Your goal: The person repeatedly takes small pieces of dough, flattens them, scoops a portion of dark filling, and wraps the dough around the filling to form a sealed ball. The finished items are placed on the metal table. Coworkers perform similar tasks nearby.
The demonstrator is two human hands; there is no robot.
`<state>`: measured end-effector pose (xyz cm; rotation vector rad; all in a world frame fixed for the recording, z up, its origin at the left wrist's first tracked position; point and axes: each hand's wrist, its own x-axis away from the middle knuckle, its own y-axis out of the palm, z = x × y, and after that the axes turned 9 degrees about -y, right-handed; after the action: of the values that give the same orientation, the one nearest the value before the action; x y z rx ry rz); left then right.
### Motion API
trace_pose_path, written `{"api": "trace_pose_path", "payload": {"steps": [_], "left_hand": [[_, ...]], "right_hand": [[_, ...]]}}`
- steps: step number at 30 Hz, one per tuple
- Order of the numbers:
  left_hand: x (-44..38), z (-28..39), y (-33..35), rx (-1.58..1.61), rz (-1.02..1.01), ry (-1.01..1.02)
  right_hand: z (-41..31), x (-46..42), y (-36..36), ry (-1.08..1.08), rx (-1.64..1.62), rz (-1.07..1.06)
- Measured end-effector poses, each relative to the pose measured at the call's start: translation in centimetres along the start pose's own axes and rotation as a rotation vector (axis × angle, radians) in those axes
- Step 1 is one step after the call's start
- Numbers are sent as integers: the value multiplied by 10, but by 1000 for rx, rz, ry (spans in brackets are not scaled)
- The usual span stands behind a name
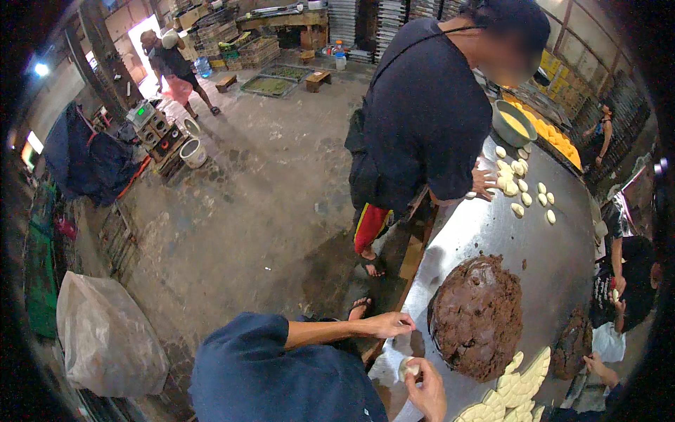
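Observation:
My right hand [426,391] grips a small pale dough piece [408,368] over the near edge of the metal table [561,264]. A short way off, my left hand [391,324] hangs by the same edge, its fingertips drawn together and no object visible in them. In front of my hands rises a large mound of dark brown, crumbly paste [477,319]. Many flattened pale dough pieces [519,385] overlap beside it, nearest my right hand.
Left of me, a co-worker [422,105] leans over the table with a hand on rounded dough pieces [509,174]. Behind these are a bowl [514,124] and a tray of yellow pieces [553,138]. Other people work across the table. A large translucent bag [108,337] stands behind me.

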<state>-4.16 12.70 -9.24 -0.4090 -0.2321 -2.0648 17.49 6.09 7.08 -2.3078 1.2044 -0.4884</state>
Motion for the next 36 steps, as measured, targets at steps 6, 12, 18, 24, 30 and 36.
{"api": "trace_pose_path", "payload": {"steps": [6, 12, 18, 24, 30, 36], "left_hand": [[-14, 1, 20, -7, -106, 46], [-4, 8, 33, -83, -212, -5], [21, 6, 44, -66, -205, 29], [71, 7, 26, 43, -204, -109], [102, -14, 18, 133, -194, -164], [102, -13, 37, 86, -249, -192]], "right_hand": [[-5, 23, -9, 161, -52, -3], [37, 89, 45, 377, 8, -66], [51, 115, 88, 192, -37, 279], [-12, 97, 75, 203, -193, -80], [-3, 84, 19, -71, -358, 299], [-117, 59, -5, -460, -558, 950]]}}
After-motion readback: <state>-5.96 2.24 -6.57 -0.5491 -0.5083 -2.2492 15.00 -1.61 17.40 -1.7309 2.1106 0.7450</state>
